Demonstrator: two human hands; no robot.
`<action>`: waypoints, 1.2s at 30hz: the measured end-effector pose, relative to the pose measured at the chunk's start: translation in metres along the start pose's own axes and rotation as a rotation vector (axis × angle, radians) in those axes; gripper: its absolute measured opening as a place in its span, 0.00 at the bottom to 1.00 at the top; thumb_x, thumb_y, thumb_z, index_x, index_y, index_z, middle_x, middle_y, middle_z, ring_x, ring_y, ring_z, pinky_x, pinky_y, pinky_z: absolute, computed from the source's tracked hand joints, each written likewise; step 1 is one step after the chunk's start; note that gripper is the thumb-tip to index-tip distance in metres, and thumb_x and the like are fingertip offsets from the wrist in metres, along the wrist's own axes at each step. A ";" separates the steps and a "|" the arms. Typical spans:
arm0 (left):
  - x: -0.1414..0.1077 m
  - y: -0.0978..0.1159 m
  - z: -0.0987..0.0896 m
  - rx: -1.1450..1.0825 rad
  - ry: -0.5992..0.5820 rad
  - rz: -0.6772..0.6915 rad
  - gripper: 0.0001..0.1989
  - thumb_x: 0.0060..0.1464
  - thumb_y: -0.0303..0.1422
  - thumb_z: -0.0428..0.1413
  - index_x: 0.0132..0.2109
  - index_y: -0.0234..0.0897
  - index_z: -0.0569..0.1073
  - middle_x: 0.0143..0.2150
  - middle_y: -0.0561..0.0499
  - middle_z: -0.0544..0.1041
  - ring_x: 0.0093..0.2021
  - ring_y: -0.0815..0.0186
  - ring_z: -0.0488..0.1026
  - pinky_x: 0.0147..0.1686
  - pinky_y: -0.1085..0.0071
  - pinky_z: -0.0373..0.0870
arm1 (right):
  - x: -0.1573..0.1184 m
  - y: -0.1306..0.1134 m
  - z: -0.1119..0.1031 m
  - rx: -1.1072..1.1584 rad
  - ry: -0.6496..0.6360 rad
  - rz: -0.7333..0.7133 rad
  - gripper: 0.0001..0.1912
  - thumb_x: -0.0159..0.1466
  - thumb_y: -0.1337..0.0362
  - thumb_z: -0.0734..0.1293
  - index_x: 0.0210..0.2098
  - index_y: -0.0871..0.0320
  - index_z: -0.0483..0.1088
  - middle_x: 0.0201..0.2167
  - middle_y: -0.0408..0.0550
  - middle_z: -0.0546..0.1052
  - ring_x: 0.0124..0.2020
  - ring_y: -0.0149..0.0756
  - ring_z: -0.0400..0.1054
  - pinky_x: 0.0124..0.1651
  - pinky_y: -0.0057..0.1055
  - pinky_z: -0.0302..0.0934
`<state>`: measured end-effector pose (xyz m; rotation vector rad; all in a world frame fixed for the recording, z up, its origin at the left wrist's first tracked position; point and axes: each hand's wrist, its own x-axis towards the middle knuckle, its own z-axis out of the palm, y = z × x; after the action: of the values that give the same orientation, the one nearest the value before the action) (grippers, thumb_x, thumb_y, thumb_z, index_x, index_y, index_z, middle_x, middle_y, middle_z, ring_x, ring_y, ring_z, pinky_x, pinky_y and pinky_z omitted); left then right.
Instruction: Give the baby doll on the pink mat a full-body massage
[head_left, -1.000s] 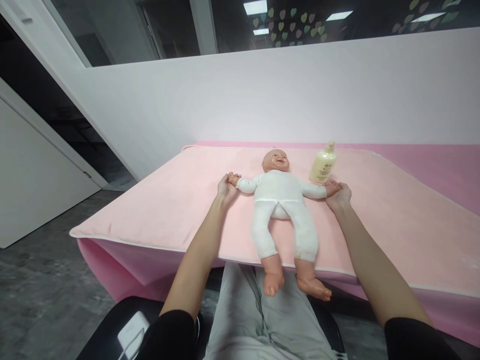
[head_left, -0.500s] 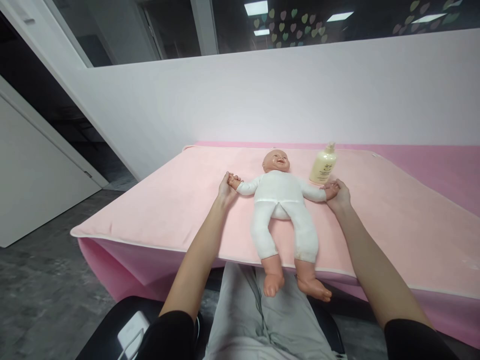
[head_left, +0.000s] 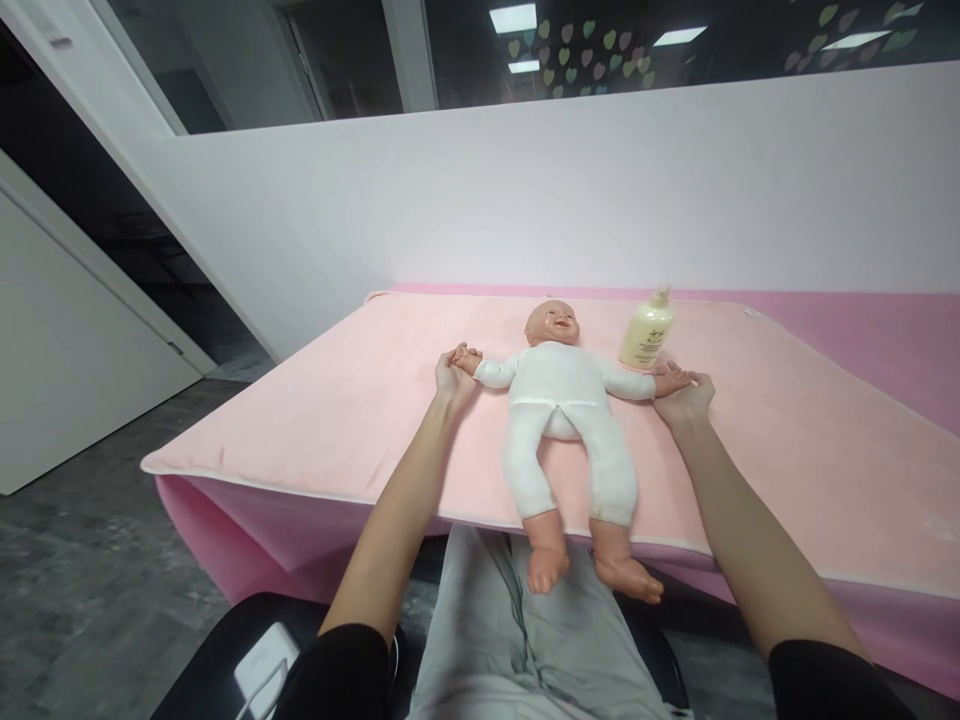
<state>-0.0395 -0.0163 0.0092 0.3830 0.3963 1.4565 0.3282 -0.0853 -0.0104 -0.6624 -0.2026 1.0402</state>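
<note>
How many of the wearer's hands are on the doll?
2: left hand at one of the doll's hands, right hand at the other, near the yellow bottle.

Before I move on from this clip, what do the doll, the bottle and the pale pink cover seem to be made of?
Doll: head and feet look like smooth vinyl, given their sheen; the matte white body looks like cloth, with a visible seam.
Bottle: probably glossy yellow plastic, from its highlights.
Pale pink cover: soft, matte fabric, judging by its wrinkles.
</note>
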 end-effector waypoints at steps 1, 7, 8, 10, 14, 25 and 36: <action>0.001 0.000 -0.001 0.002 0.002 -0.004 0.07 0.55 0.28 0.47 0.32 0.35 0.69 0.25 0.51 0.71 0.28 0.69 0.72 0.35 0.72 0.70 | 0.001 0.000 0.000 -0.006 -0.003 0.004 0.09 0.61 0.59 0.52 0.29 0.55 0.58 0.22 0.41 0.61 0.22 0.31 0.61 0.28 0.33 0.67; 0.004 0.000 -0.003 0.044 0.003 -0.001 0.07 0.57 0.29 0.49 0.31 0.36 0.68 0.24 0.53 0.70 0.26 0.69 0.71 0.37 0.69 0.71 | 0.004 0.002 0.003 -0.025 0.003 0.000 0.08 0.62 0.62 0.53 0.30 0.55 0.59 0.22 0.40 0.62 0.20 0.29 0.59 0.25 0.30 0.65; 0.004 0.000 -0.003 0.053 0.001 0.004 0.07 0.57 0.30 0.49 0.31 0.36 0.68 0.23 0.53 0.70 0.26 0.69 0.71 0.37 0.68 0.71 | 0.004 0.002 0.003 -0.031 -0.004 -0.003 0.08 0.62 0.61 0.53 0.30 0.55 0.59 0.22 0.40 0.62 0.20 0.29 0.59 0.25 0.30 0.64; 0.004 0.000 -0.003 0.071 -0.004 0.006 0.09 0.59 0.32 0.50 0.30 0.37 0.67 0.23 0.54 0.70 0.25 0.70 0.71 0.38 0.68 0.71 | 0.003 0.001 0.003 -0.052 -0.019 -0.011 0.09 0.62 0.60 0.54 0.29 0.56 0.60 0.21 0.40 0.62 0.20 0.29 0.60 0.25 0.29 0.64; 0.003 -0.001 -0.001 0.076 0.023 0.001 0.12 0.61 0.35 0.50 0.29 0.37 0.65 0.21 0.55 0.68 0.23 0.71 0.69 0.38 0.68 0.71 | 0.001 0.001 0.005 -0.107 -0.018 -0.012 0.09 0.62 0.63 0.54 0.28 0.56 0.61 0.19 0.39 0.63 0.19 0.28 0.60 0.24 0.29 0.64; 0.009 -0.003 -0.005 0.066 0.153 0.084 0.08 0.58 0.32 0.54 0.30 0.36 0.67 0.25 0.54 0.69 0.27 0.72 0.70 0.37 0.74 0.69 | 0.003 0.004 0.004 -0.134 0.010 -0.005 0.16 0.69 0.56 0.53 0.29 0.56 0.61 0.19 0.38 0.65 0.19 0.27 0.62 0.26 0.27 0.66; 0.010 -0.008 -0.012 0.416 0.318 0.210 0.07 0.62 0.33 0.51 0.38 0.37 0.71 0.31 0.54 0.72 0.30 0.72 0.69 0.32 0.76 0.64 | -0.006 0.004 0.009 -0.231 -0.075 -0.020 0.10 0.60 0.76 0.57 0.28 0.59 0.65 0.22 0.42 0.70 0.24 0.30 0.66 0.29 0.27 0.67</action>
<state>-0.0375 -0.0066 -0.0055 0.5381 0.9461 1.6438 0.3179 -0.0853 -0.0052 -0.8282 -0.3987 1.0319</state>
